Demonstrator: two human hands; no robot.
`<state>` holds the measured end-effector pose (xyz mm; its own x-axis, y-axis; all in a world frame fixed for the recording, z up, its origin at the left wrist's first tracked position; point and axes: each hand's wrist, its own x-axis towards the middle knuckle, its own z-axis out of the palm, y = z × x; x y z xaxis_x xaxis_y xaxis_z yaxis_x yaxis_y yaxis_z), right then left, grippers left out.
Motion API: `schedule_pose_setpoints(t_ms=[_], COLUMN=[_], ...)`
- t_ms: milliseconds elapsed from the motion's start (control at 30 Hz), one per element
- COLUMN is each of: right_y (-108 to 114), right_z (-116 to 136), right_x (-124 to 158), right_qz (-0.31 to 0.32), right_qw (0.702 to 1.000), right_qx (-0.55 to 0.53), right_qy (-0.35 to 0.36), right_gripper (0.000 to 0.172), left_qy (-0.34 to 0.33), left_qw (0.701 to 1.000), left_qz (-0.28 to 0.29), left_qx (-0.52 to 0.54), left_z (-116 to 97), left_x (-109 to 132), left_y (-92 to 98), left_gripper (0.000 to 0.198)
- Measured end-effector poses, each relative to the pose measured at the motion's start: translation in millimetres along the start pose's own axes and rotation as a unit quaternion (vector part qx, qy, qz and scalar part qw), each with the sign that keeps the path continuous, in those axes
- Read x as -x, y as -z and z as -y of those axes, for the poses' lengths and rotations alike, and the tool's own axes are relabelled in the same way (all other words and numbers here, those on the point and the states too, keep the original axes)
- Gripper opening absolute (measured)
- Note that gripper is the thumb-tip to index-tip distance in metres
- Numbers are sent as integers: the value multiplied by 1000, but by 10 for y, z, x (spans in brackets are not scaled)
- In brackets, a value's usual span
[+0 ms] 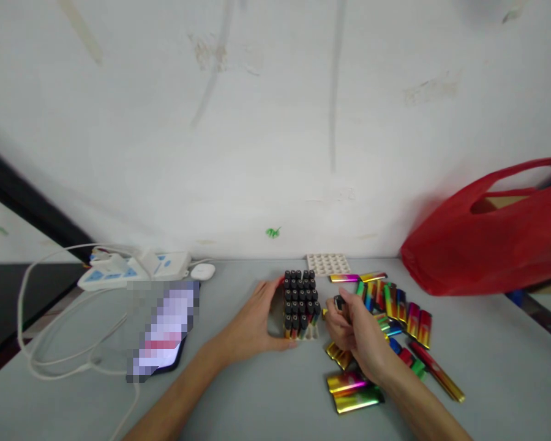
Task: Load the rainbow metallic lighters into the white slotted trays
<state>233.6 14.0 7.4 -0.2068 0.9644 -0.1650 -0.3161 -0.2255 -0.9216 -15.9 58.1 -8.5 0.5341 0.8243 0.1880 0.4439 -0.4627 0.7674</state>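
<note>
A block of black-topped lighters [300, 303] stands upright in a pale tray on the grey table. My left hand [257, 321] cups the block's left side, fingers curled against it. My right hand [353, 334] is just to the right of the block, fingers closed round a single lighter [339, 302] whose black top shows above them. Several rainbow-coloured metallic lighters [397, 309] lie scattered to the right of and below my right hand, some [353, 392] near my wrist.
An empty pale tray with holes [328, 264] lies against the wall behind the block. A red plastic bag [491, 239] sits at the right. A phone [165, 334], a white power strip [133, 269] and looping white cables [64, 361] occupy the left.
</note>
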Motion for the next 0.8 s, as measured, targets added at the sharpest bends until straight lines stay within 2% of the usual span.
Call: schedule_pose_setpoints(t_ms=[333,533,800], right_y=[0,-19,-25], right_z=[-26,-5,8], right_x=[7,9,-10], right_qz=[-13,-28,-13], right_qw=[1000,999,999], right_qx=[-8,-3,9], right_qy=[-9,-18,-29], right_gripper=[56,61,64], left_qy=[5,-4,1], left_qw=[1000,1000,1000], left_qz=[3,0,1], left_qx=[-7,-5,-3], left_z=[-7,19,0], left_x=[-10,-3,-6], left_y=[1,-9,1], left_gripper=[127,129,128])
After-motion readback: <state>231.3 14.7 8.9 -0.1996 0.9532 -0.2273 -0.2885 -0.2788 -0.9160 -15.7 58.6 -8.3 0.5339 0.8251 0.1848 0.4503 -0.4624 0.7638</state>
